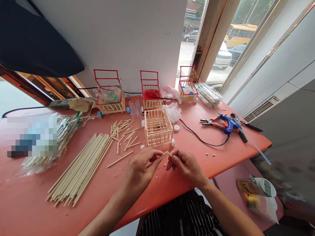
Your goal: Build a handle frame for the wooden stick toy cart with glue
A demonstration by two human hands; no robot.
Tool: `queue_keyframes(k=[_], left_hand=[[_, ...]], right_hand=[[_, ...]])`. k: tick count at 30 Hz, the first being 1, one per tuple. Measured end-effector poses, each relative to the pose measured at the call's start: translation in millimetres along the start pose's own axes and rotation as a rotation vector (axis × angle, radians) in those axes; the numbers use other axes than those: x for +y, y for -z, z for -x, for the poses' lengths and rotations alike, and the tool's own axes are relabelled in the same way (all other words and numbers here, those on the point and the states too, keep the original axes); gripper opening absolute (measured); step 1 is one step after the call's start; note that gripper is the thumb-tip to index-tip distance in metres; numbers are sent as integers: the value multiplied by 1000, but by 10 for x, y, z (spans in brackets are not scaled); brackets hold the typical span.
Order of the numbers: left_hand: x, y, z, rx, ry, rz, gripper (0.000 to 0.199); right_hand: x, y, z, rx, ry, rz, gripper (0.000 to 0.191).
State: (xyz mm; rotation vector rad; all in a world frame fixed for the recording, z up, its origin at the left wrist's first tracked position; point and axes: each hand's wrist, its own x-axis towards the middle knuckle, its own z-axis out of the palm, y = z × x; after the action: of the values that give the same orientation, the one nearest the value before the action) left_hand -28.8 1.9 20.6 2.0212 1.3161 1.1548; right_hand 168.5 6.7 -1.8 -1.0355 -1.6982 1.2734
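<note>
Head view: the grips of the left hand (140,167) and right hand (184,164) pinch a short bent stick (167,152) above the near edge of the bench (231,154); just beyond stands a pale wooden cart (158,129); long sticks (80,168) lie toward the left edge; a glue gun (231,125) lies near the right corner; three red-handled carts (150,104) stand along the far edge.

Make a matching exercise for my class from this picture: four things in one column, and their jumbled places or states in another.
1. Glue gun
2. Long sticks
3. Stick piece
4. Nearest basket

A. Held between left hand and right hand
B. Standing just beyond both hands
C. Blue, near the right end of the table
D. Lying side by side

Right pairs: 1-C; 2-D; 3-A; 4-B
</note>
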Motion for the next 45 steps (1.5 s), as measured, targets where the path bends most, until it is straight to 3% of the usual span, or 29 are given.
queue_keyframes(k=[11, 29, 35, 40, 45], left_hand=[[25, 5, 1, -20, -5, 37, 10], [1, 22, 33, -17, -151, 6, 15], [18, 39, 16, 16, -168, -43, 13], [-5, 64, 9, 38, -155, -96, 11], [2, 77, 8, 23, -151, -94, 13]], right_hand=[[-12, 1, 15, -9, -1, 0, 25], [-45, -2, 28, -2, 28, 61, 32], [23, -12, 17, 6, 18, 20, 25], [31, -12, 9, 20, -32, 97, 22], [10, 21, 5, 118, 98, 272, 18]])
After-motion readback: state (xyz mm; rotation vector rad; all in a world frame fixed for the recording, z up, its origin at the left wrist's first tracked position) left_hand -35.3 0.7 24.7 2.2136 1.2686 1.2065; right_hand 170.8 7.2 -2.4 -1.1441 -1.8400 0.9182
